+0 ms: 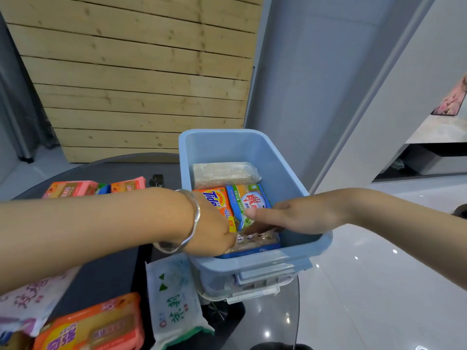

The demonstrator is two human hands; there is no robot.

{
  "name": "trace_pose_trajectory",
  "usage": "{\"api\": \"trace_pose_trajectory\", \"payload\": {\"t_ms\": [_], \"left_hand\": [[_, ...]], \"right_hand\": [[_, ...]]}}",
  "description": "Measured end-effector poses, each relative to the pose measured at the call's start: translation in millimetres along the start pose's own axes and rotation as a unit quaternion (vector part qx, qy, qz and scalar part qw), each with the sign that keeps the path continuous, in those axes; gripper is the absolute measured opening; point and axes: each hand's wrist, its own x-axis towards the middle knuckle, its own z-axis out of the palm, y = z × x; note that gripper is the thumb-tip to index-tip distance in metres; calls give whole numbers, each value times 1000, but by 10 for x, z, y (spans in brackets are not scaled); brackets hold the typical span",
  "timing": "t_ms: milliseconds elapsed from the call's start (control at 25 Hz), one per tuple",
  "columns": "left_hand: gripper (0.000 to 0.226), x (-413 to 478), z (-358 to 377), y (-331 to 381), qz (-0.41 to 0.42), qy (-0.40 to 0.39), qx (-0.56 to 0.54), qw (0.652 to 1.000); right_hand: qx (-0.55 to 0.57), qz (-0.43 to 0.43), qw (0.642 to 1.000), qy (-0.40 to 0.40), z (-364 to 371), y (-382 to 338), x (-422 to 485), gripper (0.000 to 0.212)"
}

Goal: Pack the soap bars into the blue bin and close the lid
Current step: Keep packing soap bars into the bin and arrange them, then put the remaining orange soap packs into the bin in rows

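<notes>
The fingers of both hands reach down into the open bin and press on a clear-wrapped soap bar with a blue edge (pixel 252 242) lying against its near wall; whether they grip it or only push it flat cannot be told. The left hand (pixel 212 231), with a silver bangle (pixel 192 223) on the wrist, curls over the bar's left end, and the right hand (pixel 290 215) lays its thumb across the bars from the right.

The dark round table (pixel 106 281) carries everything. The light-blue plastic storage bin (pixel 252 145) stands at its right side, lid off. Inside lie a plain clear-wrapped tan soap bar (pixel 223 174) at the far end, then an orange Tide soap bar (pixel 217 202) and a blue-and-green wrapped soap bar (pixel 249 200) side by side. Outside the bin, on the table, lie a white-and-green packet (pixel 174 299), an orange packet (pixel 93 327) and pink-orange packets (pixel 73 188).
</notes>
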Motion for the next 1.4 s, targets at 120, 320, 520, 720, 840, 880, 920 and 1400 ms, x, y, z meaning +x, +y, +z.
{"api": "trace_pose_trajectory", "payload": {"t_ms": [120, 320, 520, 720, 840, 880, 920, 1400], "left_hand": [[32, 44, 7, 19, 31, 13, 11, 999], [58, -301, 228, -139, 27, 217, -171, 961], [58, -954, 729, -282, 9, 378, -398, 836], [61, -1393, 1563, -264, -96, 365, -540, 752], [76, -1447, 2055, -113, -154, 325, -526, 771], [77, -1407, 2189, -69, -176, 317, -477, 801], [79, -1361, 2288, -25, -190, 313, -417, 832], [86, -1107, 2352, 179, -236, 292, -235, 896]], "right_hand": [[14, 27, 999, -14, 25, -19, -3, 62], [57, -21, 996, 60, -9, -11, -240, 72], [137, -205, 937, 247, 229, -176, -485, 58], [200, -337, 868, 304, 900, -630, -233, 30], [226, -312, 882, 271, 1463, -742, 205, 29], [222, -274, 893, 281, 1637, -725, 375, 32], [199, -222, 905, 305, 1783, -686, 541, 38], [95, -123, 857, 491, 2271, -526, 976, 61]]}}
